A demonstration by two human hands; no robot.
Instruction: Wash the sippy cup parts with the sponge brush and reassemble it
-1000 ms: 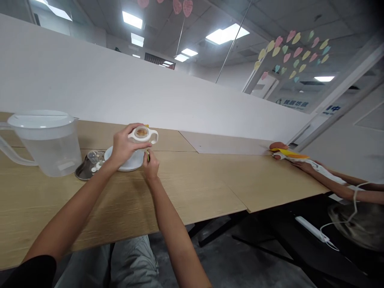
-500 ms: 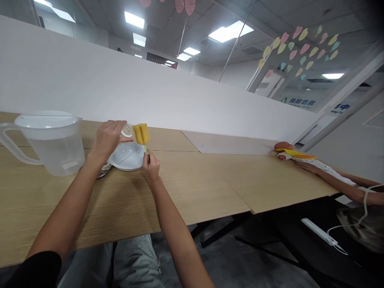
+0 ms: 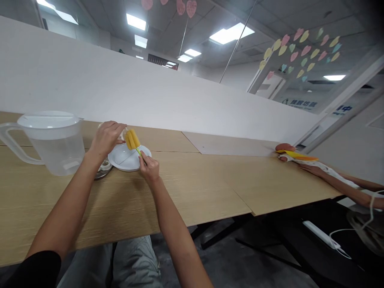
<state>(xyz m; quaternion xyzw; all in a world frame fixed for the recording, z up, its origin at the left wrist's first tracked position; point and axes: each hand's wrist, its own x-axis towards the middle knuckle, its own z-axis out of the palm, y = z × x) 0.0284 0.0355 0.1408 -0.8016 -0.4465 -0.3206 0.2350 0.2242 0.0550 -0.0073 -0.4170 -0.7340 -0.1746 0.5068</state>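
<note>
My left hand (image 3: 107, 137) is closed round a small clear bottle part (image 3: 123, 133), held just above a white divided plate (image 3: 129, 158). My right hand (image 3: 148, 168) pinches the green handle of a sponge brush, whose yellow sponge head (image 3: 132, 139) is tilted left and touches the mouth of the clear part. Left of the plate stands a large clear plastic jug (image 3: 52, 142) with a white lid. Between jug and plate lies a small metal dish (image 3: 103, 167) with small bottle parts in it, mostly hidden by my left wrist.
A white partition wall (image 3: 150, 96) runs along the far edge of the wooden table (image 3: 195, 184). At the far right another person's arms (image 3: 339, 182) rest on the table beside a yellow and orange object (image 3: 292, 154). A white power strip (image 3: 321, 235) lies on the floor.
The white handled bottle collar left my left hand, which moved left and now holds a small clear part. The brush's sponge came into view, then tilted left against that part.
</note>
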